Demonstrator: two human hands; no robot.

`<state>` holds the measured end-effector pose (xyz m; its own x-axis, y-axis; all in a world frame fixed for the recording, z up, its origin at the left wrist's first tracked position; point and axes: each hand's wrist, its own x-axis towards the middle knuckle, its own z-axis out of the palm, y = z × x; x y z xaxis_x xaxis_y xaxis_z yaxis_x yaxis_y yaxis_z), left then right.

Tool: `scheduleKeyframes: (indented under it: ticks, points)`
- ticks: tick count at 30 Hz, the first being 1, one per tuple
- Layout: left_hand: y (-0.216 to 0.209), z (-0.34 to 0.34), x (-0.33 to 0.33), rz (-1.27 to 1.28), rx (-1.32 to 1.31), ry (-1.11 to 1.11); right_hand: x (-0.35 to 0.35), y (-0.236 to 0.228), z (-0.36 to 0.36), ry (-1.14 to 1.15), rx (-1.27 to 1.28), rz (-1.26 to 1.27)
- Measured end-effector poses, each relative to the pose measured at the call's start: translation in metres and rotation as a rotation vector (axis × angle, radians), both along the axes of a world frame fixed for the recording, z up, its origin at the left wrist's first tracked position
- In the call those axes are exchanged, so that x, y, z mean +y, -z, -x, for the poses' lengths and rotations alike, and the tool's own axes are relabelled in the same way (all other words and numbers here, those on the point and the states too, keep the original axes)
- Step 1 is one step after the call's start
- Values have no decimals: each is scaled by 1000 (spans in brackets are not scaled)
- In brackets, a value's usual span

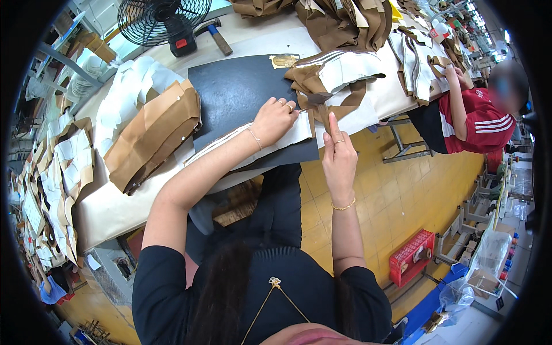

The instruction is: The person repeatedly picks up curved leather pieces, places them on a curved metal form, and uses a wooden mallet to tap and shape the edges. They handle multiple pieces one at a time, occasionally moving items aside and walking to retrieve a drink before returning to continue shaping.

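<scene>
My left hand (pixel 277 119) is closed with curled fingers at the top edge of a long white-backed brown strip (pixel 236 154). The strip lies along the near side of a black mat (pixel 238 86); what the fingertips grip is partly hidden. My right hand (pixel 339 155) is at the strip's right end, its index finger stretched along a narrow brown band (pixel 323 114) and its thumb against it. Beyond both hands lies a heap of brown pieces with white backing (pixel 345 69), into which the band runs.
Stacked brown panels (pixel 155 135) stand left of the mat. A black fan (pixel 164 23) and a hammer (pixel 219 39) sit at the back. Another person in a red shirt (pixel 483 118) handles brown pieces at right. A red crate (pixel 411 257) rests on the yellow floor.
</scene>
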<state>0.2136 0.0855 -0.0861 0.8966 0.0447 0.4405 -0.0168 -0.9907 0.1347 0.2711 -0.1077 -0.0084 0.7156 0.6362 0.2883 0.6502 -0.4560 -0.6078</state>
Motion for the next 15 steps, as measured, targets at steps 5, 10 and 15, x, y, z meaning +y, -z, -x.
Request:
scheduleKeyframes:
  ticks: [5,10,15]
  points:
    - [-3,1,-3,-103,7,5,0,13,-13,-40,-107,322]
    - [0,2,0,128,97,-59,4,20,-2,11,-88,155]
    - [-14,12,17,566,260,-52,2,21,-17,-76,-118,344]
